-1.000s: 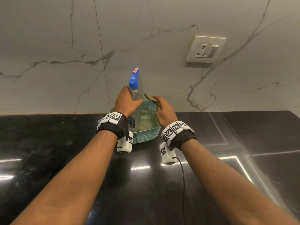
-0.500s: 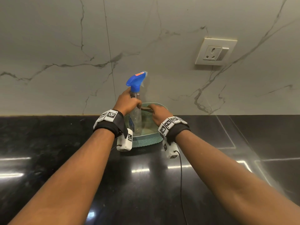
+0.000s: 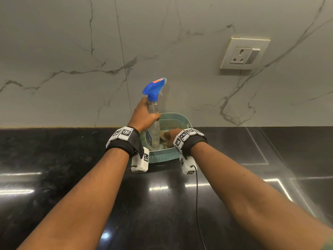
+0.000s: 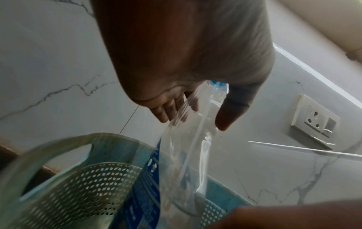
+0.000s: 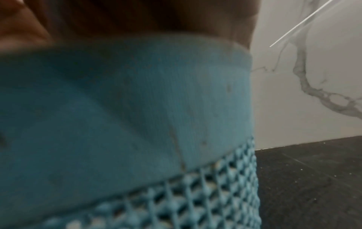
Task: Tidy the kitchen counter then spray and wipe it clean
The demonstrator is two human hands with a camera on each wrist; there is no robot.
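Observation:
A clear spray bottle (image 3: pixel 153 105) with a blue trigger head stands upright inside the teal perforated basket (image 3: pixel 180 117) at the back of the black counter. My left hand (image 3: pixel 144 114) grips the bottle's neck just under the head; in the left wrist view the fingers and thumb of my left hand (image 4: pixel 192 120) wrap round the spray bottle (image 4: pixel 186 155) above the basket (image 4: pixel 68 178). My right hand (image 3: pixel 172 134) reaches down into the basket, fingers curled on a brownish cloth (image 3: pixel 164 137). The right wrist view is filled by the basket wall (image 5: pixel 137 108).
The basket sits against a marble-patterned wall with a socket plate (image 3: pixel 244 54) to the upper right. Glossy black counter (image 3: pixel 162 204) stretches left, right and toward me. A thin black cable (image 3: pixel 196 195) hangs from my right wrist.
My right hand has dropped from above the basket rim down into the basket with the cloth. The bottle's trigger head has turned to point right; my left hand keeps its grip.

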